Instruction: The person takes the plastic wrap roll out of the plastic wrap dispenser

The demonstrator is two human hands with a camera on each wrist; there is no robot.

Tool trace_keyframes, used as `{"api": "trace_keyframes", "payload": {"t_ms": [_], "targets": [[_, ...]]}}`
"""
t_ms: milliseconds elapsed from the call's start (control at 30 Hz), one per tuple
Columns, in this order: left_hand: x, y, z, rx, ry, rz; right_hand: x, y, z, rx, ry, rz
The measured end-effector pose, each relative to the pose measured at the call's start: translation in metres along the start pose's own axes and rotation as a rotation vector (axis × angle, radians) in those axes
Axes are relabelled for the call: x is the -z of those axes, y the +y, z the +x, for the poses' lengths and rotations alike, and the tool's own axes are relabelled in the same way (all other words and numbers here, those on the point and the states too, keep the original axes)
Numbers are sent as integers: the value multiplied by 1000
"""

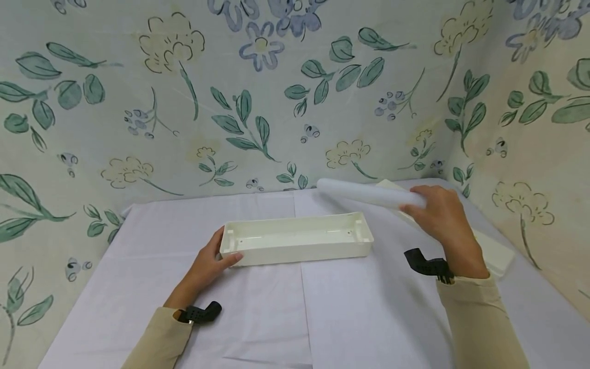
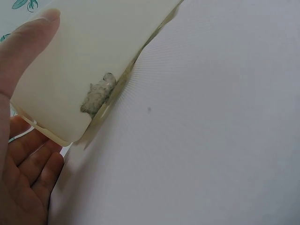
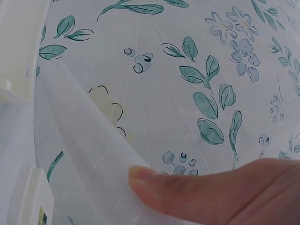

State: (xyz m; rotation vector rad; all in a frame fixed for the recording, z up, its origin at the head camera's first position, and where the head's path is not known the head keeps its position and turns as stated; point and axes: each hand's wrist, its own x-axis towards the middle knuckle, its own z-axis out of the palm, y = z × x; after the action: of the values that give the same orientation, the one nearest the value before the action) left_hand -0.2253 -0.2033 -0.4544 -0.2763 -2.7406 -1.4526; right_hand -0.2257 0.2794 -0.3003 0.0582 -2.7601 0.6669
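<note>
A long, open cream plastic box (image 1: pixel 299 254) lies on the white cloth, its hollow facing up. My left hand (image 1: pixel 207 261) grips the box's left end, thumb on the near wall and fingers behind the end. In the left wrist view the thumb lies on the box wall (image 2: pixel 84 51), which has a greyish patch near its lower edge. My right hand (image 1: pixel 442 218) holds one end of a white roll of thin sheet or film (image 1: pixel 359 191), raised beyond the box's right end. The right thumb (image 3: pixel 150 185) presses on the roll (image 3: pixel 89 131); the other fingers are hidden there.
A long cream lid-like piece (image 1: pixel 495 251) lies at the right of the table, partly behind the right hand and roll. White cloth (image 1: pixel 258 318) covers the table. Flower-patterned fabric (image 1: pixel 258 102) stands behind and on both sides.
</note>
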Motion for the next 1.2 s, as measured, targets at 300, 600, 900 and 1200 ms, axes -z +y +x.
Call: {"api": "trace_keyframes", "payload": {"t_ms": [300, 600, 900, 1200], "targets": [[-1, -2, 0, -9, 1, -11, 0, 1, -1, 1, 23, -4], [-1, -1, 1, -4, 2, -2, 1, 3, -1, -13, 20, -28], [-1, -2, 1, -3, 5, 6, 1, 4, -2, -38, 14, -41], [-1, -3, 1, -13, 2, -5, 2, 4, -3, -37, 22, -51]]}}
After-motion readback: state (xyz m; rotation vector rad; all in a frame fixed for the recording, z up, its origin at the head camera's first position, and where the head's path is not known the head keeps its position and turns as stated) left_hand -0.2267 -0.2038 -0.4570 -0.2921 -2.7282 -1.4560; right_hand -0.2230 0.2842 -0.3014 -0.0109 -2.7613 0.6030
